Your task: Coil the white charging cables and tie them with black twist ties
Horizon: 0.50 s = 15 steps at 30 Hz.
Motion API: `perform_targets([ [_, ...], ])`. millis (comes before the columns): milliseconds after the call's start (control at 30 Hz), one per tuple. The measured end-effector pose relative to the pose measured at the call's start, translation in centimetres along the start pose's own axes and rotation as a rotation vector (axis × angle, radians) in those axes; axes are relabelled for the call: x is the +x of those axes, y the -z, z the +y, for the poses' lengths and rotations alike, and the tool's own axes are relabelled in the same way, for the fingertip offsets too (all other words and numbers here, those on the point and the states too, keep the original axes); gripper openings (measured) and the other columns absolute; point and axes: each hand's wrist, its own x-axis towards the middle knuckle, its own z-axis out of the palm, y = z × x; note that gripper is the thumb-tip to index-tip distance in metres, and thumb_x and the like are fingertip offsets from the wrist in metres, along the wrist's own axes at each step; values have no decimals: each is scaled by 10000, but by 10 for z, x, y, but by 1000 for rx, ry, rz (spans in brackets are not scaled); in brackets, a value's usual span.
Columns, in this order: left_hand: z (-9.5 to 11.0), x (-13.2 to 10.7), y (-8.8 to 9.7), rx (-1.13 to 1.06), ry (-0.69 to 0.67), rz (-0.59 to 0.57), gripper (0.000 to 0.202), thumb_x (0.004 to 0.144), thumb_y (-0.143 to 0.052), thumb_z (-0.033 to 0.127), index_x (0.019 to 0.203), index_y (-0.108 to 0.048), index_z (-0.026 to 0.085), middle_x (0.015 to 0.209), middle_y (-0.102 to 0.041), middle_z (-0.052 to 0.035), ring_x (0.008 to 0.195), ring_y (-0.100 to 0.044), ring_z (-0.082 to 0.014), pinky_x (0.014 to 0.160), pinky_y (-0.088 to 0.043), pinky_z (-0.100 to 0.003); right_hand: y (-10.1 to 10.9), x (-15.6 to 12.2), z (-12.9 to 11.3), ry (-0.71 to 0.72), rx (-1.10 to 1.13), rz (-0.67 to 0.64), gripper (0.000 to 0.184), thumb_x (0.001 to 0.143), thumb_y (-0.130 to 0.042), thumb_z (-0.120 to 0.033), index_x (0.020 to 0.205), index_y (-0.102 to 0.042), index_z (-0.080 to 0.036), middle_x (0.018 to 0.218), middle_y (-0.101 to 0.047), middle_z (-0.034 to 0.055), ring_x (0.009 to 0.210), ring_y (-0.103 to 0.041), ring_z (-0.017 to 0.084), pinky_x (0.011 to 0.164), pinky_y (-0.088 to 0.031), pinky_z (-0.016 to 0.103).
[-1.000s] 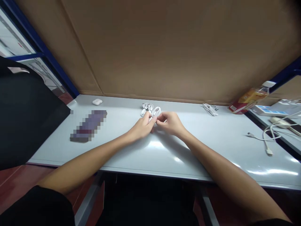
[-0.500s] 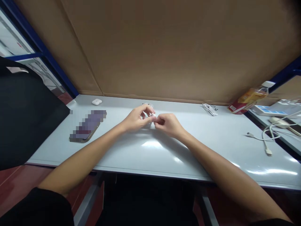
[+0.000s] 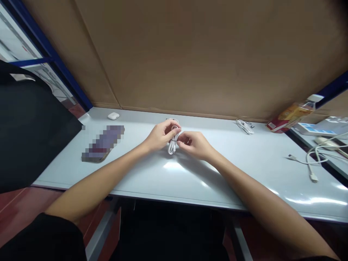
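Observation:
A folded white cable point(image 3: 172, 146) hangs from my left hand point(image 3: 161, 136), whose thumb and fingers grip its upper part. One connector end shows at the bottom of the bundle. Around the bundle's middle runs a thin black tie point(image 3: 174, 140). My right hand point(image 3: 193, 144) is just to the right, thumb and forefinger pinched at the tie's end. Behind my left hand, a second white cable bundle point(image 3: 175, 120) lies on the light grey table point(image 3: 141, 174), partly hidden.
At left lie a phone point(image 3: 104, 143), its screen blurred, and a white earbud case point(image 3: 113, 116). Toward the right are a tied white cable point(image 3: 244, 127), a tilted drink bottle point(image 3: 293, 114) and a loose cable point(image 3: 308, 163). A brown partition point(image 3: 174, 58) closes off the back.
The cable bundle has turned into view below my left hand, with the black tie now visible around it. My right hand's fingers have loosened slightly. The camera has shifted a little.

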Motion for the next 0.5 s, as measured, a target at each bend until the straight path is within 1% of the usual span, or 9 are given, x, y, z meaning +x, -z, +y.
perform_targets([
  [100,1,0,0,4,-17,2,288,936,-606,462,997,-660,186,757,-575,0,632,-502,-120,584,-403,-235,3,-1,-4,18,-23,-64,271,867,-493,-214,596,-484,-207,563,-425,-54,534,-332,101,529,-259,260],
  [167,2,0,0,-12,-10,-2,284,928,-618,458,1008,-666,190,723,-569,8,604,-509,-118,559,-410,-230,4,-2,-6,24,-50,-67,305,856,-490,-198,559,-421,-213,544,-357,-59,531,-279,103,526,-234,271],
  [233,3,0,-1,-34,32,-19,294,922,-621,460,1051,-666,199,677,-569,19,561,-529,-121,527,-428,-231,4,-2,-6,60,-108,-52,306,843,-499,-182,552,-408,-214,542,-355,-57,535,-272,106,540,-241,275],
  [300,3,0,0,-32,105,-43,307,920,-615,471,1052,-676,200,627,-577,21,499,-531,-123,478,-423,-234,1,-2,-5,135,-227,-19,307,836,-500,-157,547,-410,-212,544,-375,-49,544,-282,112,564,-250,281],
  [333,2,0,1,-19,146,-59,309,920,-610,480,1019,-688,197,601,-580,19,465,-520,-122,451,-408,-234,0,-2,-4,175,-302,0,308,833,-497,-138,545,-417,-211,550,-395,-41,552,-296,116,576,-253,285],
  [400,-2,0,3,12,232,-114,337,922,-597,504,883,-698,186,549,-572,9,413,-485,-114,404,-361,-230,-2,-2,-2,242,-446,19,299,822,-496,-103,546,-447,-207,574,-453,-19,571,-332,128,594,-253,291],
  [433,-4,0,5,16,278,-149,369,921,-592,520,808,-687,182,533,-563,3,399,-470,-110,386,-336,-228,-2,-2,-1,267,-501,22,291,820,-500,-96,553,-468,-206,588,-479,-8,578,-348,133,595,-250,293],
  [500,-7,1,7,-10,362,-221,418,915,-592,547,728,-669,181,516,-533,4,382,-433,-99,359,-280,-221,-1,-1,1,307,-572,52,281,839,-505,-110,574,-514,-204,604,-509,9,584,-366,143,591,-240,297],
])
